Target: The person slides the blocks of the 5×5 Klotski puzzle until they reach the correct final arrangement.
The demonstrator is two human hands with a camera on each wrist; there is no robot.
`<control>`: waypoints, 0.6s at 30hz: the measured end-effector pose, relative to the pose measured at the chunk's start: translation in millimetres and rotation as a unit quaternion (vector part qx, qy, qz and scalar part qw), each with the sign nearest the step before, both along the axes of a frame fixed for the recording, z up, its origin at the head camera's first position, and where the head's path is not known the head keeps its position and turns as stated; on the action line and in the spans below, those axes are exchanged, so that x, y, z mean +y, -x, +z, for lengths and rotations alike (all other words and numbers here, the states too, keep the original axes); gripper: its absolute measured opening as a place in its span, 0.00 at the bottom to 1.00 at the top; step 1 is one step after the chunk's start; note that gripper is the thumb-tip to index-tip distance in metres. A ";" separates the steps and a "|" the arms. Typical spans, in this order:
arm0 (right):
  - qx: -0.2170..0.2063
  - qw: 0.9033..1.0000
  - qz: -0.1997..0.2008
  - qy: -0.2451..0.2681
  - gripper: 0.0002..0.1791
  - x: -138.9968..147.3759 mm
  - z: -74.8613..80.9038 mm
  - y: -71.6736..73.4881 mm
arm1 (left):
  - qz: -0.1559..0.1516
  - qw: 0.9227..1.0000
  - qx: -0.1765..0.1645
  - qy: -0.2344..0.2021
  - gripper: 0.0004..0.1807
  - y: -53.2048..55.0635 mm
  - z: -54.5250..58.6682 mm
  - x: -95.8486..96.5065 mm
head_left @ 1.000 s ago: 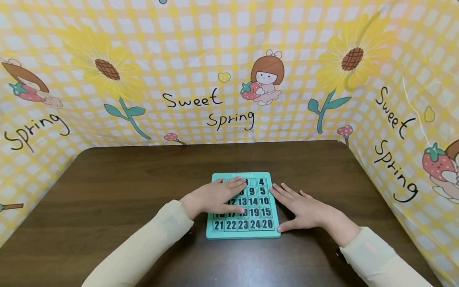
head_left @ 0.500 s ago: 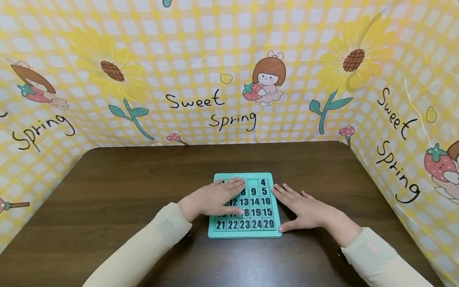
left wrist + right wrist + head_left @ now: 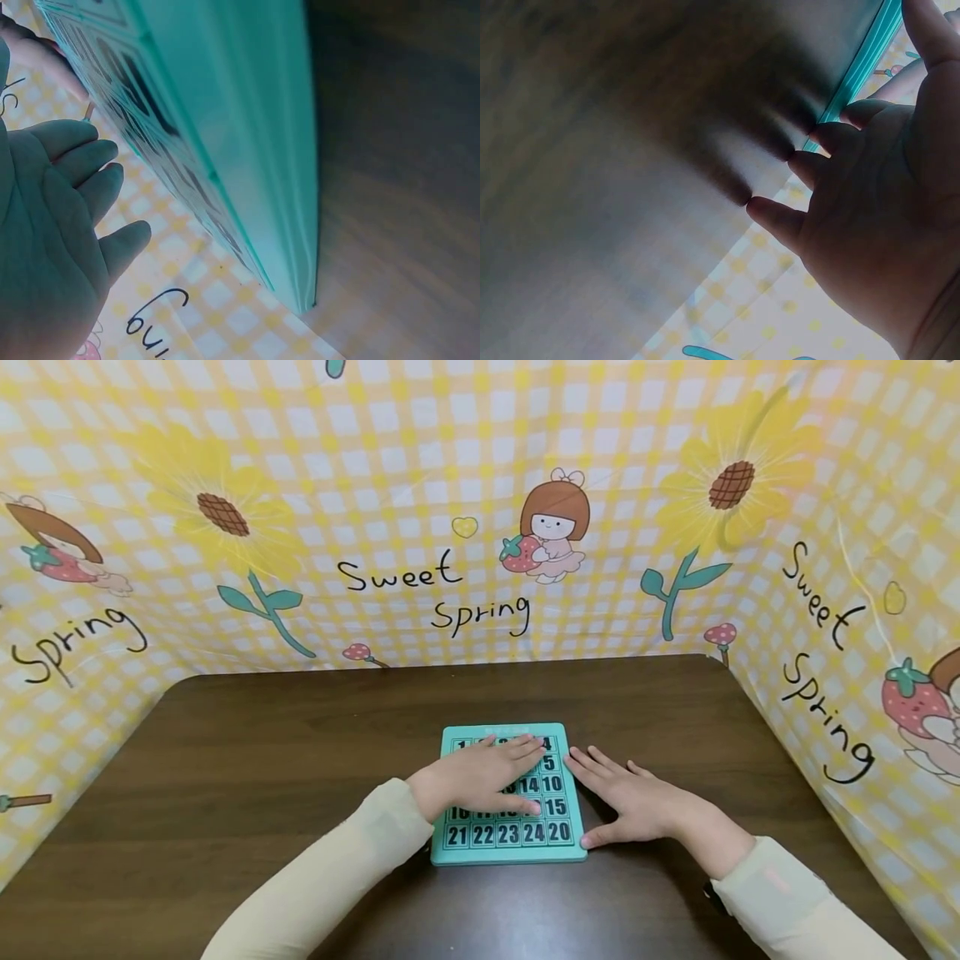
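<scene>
A turquoise number sliding puzzle (image 3: 510, 857) lies flat on the brown table, its black-numbered tiles set in rows. My left hand (image 3: 476, 777) is spread palm down over the tiles, fingers fairly straight, with its fingertips at the top row near the 4. It hides several tiles in the middle rows; the bottom row, 21 to 20, shows fully. In the left wrist view the palm (image 3: 52, 217) faces the tiled side. My right hand (image 3: 637, 802) lies at the board's right side, fingers extended, with forefinger and thumb tips at its edge. The right wrist view shows its little fingertip (image 3: 761, 210) on the table.
The dark wood table (image 3: 300, 718) stretches out on both sides of the puzzle. A yellow-and-white checked cloth (image 3: 397, 468) with flower and cartoon prints stands as a wall behind the table and along both sides.
My left hand has slid to the right across the puzzle, uncovering the 1 and covering more of the 9, 14 and 19 area. The right hand stays at the edge.
</scene>
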State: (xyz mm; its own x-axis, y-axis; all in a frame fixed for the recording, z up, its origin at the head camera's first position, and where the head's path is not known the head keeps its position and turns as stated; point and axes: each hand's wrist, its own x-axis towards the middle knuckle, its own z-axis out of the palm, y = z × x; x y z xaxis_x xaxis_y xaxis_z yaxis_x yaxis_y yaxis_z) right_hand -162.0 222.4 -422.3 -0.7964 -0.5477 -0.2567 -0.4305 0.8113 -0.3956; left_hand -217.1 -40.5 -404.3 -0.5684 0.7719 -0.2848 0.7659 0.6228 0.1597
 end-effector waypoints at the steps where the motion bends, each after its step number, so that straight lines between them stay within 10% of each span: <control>1: 0.002 1.000 0.002 0.001 0.60 0.1 0.2 -0.2 | 0.000 1.000 0.001 0.002 0.48 0.4 -0.5 1.2; 18: 0.006 1.000 0.005 -0.001 0.60 -0.4 2.5 0.0 | 0.017 1.000 -0.010 0.005 0.49 2.0 -2.9 -6.0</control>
State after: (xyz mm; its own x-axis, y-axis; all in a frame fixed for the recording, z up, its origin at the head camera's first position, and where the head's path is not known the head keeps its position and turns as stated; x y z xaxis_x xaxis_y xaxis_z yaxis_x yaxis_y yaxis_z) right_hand -162.0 222.0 -419.7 -0.7934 -0.5558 -0.2482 -0.4441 0.8073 -0.3886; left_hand -219.1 -46.5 -407.2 -0.5878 0.7498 -0.3039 0.7415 0.6495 0.1683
